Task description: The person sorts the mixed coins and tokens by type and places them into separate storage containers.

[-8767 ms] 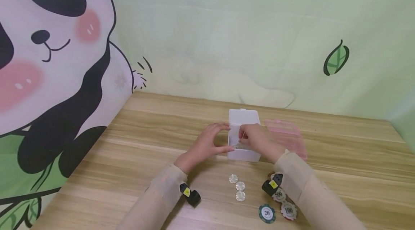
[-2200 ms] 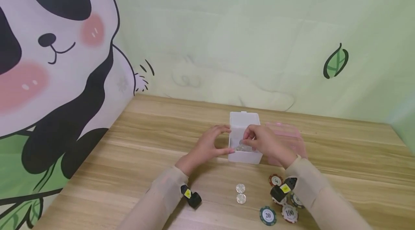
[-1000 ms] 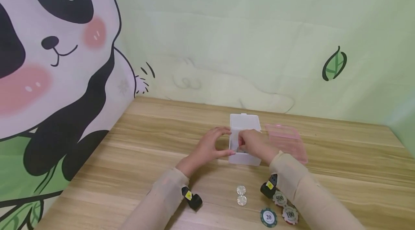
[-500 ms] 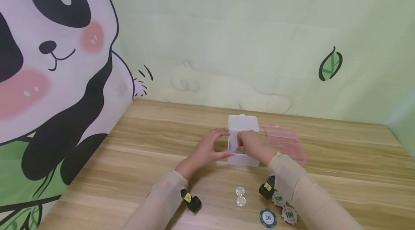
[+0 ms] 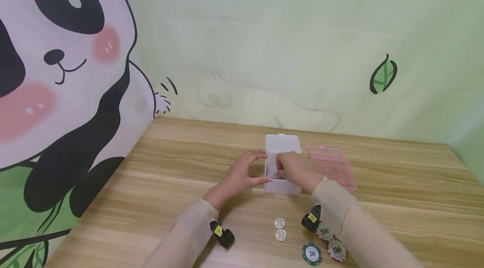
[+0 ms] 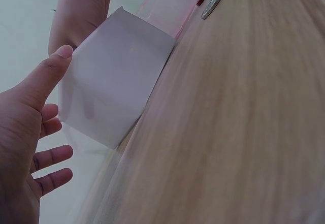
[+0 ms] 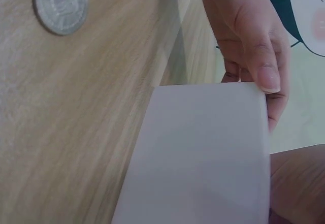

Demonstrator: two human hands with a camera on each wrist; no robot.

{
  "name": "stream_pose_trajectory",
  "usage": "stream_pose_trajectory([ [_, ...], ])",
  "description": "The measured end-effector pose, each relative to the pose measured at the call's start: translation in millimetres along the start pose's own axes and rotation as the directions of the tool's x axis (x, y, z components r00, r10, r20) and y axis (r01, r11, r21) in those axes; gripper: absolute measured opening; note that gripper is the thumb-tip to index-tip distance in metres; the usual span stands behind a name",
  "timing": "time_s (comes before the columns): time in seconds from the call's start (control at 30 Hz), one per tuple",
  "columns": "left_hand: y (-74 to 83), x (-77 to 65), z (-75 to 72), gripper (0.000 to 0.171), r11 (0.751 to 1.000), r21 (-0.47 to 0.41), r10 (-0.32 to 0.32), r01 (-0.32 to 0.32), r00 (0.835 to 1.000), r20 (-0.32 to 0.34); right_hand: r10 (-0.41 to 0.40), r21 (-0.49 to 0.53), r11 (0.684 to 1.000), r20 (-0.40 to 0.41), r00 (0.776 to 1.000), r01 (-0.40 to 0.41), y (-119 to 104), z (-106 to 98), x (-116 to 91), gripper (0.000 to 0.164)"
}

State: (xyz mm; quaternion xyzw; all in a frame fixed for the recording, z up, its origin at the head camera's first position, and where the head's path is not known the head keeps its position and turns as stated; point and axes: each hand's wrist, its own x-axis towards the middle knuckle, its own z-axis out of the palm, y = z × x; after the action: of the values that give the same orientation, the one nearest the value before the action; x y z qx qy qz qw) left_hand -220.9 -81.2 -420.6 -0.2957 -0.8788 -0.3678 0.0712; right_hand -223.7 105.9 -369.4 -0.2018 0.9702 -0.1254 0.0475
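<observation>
A white plastic box (image 5: 283, 187) stands with its lid (image 5: 282, 143) raised at the back. My left hand (image 5: 242, 171) holds the box by its left side, thumb at the front rim and fingers towards the back. In the right wrist view that thumb presses on the box's top corner. My right hand (image 5: 296, 169) reaches down into the box, fingers bent. Right at its fingertips, inside the box, shows a bit of shiny silver coins (image 5: 279, 176). The box's front wall and the hand hide most of them, and I cannot tell whether the fingers pinch one.
Two silver coins (image 5: 280, 229) lie on the wooden table (image 5: 170, 167) in front of the box. Poker chips marked 20 (image 5: 311, 253), 500 (image 5: 323, 232) and 100 (image 5: 337, 250) lie near my right forearm. A pink transparent box (image 5: 332, 171) stands to the right of the white one.
One of three silver coins has left the table since the oldest frame. My right hand, pinching a coin over the box about two seconds ago, has gone lower inside. The left hand has stayed.
</observation>
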Motion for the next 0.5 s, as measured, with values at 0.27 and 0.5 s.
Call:
stream_pose_trajectory([
  [0.27,-0.3,-0.5,1.0,0.061,1.0,-0.013,-0.01,0.009,1.0,-0.001,0.023,0.024,0.999,0.014,1.0,-0.023,0.5,-4.7,-3.2,0.015],
  [0.5,1.1,-0.2,0.3,0.061,0.999,-0.027,-0.018,0.018,1.0,0.002,0.034,0.051,0.998,-0.003,0.999,-0.034,-0.1,-11.2,-8.5,0.014],
])
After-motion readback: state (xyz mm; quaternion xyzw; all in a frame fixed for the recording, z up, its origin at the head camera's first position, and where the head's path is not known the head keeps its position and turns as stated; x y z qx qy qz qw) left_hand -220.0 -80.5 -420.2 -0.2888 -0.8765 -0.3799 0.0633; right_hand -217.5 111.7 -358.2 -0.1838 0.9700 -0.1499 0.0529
